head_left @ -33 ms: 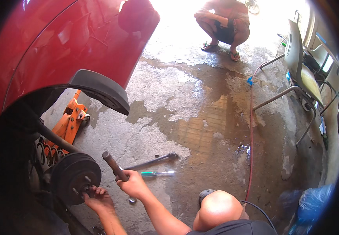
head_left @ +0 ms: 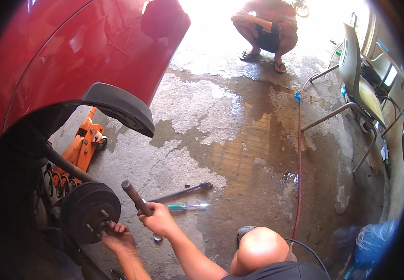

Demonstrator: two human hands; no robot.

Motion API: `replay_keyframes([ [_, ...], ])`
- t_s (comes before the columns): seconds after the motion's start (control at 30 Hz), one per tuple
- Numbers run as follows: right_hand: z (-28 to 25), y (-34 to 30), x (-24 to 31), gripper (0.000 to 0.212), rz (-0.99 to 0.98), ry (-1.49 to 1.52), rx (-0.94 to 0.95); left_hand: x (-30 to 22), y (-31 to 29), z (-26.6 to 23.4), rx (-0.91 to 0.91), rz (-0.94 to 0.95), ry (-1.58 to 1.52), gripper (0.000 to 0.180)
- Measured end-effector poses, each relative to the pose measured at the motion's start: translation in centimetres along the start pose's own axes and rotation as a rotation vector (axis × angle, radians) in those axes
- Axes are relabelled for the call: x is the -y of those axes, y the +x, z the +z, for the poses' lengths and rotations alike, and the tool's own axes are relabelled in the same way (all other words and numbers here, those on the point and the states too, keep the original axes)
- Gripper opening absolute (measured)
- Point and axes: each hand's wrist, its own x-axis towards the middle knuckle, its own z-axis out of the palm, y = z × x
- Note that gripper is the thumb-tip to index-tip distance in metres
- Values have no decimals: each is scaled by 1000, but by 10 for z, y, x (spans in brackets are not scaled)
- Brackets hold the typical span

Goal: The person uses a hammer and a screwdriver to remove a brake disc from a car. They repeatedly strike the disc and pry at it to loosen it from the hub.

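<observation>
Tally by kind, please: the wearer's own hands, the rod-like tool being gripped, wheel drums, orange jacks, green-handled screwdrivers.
Hands: 2 (left hand, right hand)
Brown rod-like tool: 1
Wheel drum: 1
Orange jack: 1
Green-handled screwdriver: 1
Total: 6

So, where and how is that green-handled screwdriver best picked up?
Probably by its green handle, from above: the screwdriver lies flat on the floor, and the handle is thicker than the slim shaft. The right hand is close by, but already grips a brown bar.
</observation>
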Motion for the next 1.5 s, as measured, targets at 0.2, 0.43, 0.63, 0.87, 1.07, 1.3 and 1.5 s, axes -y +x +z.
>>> replay_keyframes([
  [0.2,-7,-2,15,13,16,-49,15,0,-1,2,-179,70,100,48],
  [0.43,-5,0,10,13,31,-65,6,2,-6,5,-145,-85,-12,46],
  [0.63,-3,4,4,11,7,-62,4,8,-14,13,-147,148,166,47],
  [0.87,-3,2,4,12,17,-114,1,8,-17,12,-207,137,251,47],
  [1.07,1,1,3,19,39,-154,-8,3,-13,5,-35,36,170,43],
  [1.3,-2,-7,16,26,32,-177,-6,0,-5,8,-179,178,320,46],
  [1.5,-11,-11,27,27,66,-170,26,3,-11,0,-105,24,149,34],
])
